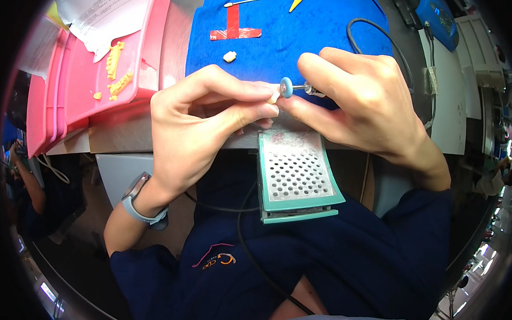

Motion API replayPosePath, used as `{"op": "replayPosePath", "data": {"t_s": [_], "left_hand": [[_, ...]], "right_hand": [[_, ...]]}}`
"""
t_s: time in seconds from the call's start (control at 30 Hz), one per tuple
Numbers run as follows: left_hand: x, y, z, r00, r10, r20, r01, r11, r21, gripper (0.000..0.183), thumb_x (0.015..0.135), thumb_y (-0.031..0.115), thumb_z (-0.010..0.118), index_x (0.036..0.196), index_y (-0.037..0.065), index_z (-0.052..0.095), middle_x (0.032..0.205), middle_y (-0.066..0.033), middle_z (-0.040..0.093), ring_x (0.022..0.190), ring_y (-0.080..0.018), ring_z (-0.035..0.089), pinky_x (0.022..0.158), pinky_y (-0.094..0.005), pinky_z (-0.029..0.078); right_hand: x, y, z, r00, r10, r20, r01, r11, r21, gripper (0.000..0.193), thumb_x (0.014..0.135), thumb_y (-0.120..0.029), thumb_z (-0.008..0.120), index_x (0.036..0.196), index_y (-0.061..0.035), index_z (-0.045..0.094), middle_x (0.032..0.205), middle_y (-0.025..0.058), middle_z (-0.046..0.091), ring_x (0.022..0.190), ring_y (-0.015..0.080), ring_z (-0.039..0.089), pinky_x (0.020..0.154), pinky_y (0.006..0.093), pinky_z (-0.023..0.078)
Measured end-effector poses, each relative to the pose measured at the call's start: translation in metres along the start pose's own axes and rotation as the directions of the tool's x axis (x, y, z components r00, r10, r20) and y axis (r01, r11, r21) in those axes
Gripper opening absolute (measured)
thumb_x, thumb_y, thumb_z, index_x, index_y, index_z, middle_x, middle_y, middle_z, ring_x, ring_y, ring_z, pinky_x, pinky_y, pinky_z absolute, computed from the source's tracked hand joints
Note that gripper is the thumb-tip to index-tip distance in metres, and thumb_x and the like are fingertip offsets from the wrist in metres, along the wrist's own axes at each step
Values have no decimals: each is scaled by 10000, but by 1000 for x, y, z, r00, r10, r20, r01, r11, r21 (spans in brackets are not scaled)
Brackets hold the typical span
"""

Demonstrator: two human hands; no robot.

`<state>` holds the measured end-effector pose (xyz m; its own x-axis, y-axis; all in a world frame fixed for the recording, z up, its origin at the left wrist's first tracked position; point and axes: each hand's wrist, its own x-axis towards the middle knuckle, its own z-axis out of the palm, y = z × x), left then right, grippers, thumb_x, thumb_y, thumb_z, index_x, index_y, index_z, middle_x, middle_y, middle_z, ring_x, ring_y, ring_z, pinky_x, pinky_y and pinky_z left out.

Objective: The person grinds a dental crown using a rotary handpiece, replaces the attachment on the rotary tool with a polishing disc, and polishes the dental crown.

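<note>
My left hand [192, 115] pinches a small cream-white dental crown [274, 97] between thumb and forefinger; the fingertips cover most of it. My right hand [368, 96] is closed round a rotary handpiece [313, 90], whose body is mostly hidden in the grip. On its metal shank sits a light-blue polishing wheel [286, 87], edge beside the crown; whether they touch I cannot tell. Below both hands is a green-framed dust-extraction box [297, 204] with a perforated top.
A blue towel [305, 35] bears another tooth-like piece [230, 57], red tape strips [233, 24], burs [243, 2] and a yellow pointed tool [298, 1]. To the left, a pink tray [77, 100] holds yellow pieces [121, 84] and papers [111, 19]. A cable [384, 30] curves behind my right hand.
</note>
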<state>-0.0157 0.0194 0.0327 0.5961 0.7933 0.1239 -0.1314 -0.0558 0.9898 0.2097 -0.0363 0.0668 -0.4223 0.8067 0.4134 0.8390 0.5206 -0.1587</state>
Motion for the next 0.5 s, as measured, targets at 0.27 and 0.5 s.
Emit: {"op": "replayPosePath", "data": {"t_s": [0.27, 0.5], "left_hand": [[-2, 2, -2, 999, -33, 20, 34, 999, -38, 132, 875, -110, 737, 969, -28, 695, 988, -150, 766, 829, -182, 757, 673, -241, 580], [-1, 1, -1, 999, -37, 19, 39, 996, -84, 127, 882, -126, 718, 930, -23, 660, 977, -192, 760, 712, -171, 736, 618, -241, 588]], "right_hand": [[0, -4, 0, 1000, 15, -4, -15, 1000, 21, 281, 778, -195, 823, 783, -63, 575, 616, 45, 467, 494, 226, 527, 451, 359, 405], [-2, -7, 0, 1000, 4, 18, -5, 999, 44, 289, 765, -169, 819, 763, -66, 549, 616, 45, 461, 493, 233, 525, 448, 366, 406]]}}
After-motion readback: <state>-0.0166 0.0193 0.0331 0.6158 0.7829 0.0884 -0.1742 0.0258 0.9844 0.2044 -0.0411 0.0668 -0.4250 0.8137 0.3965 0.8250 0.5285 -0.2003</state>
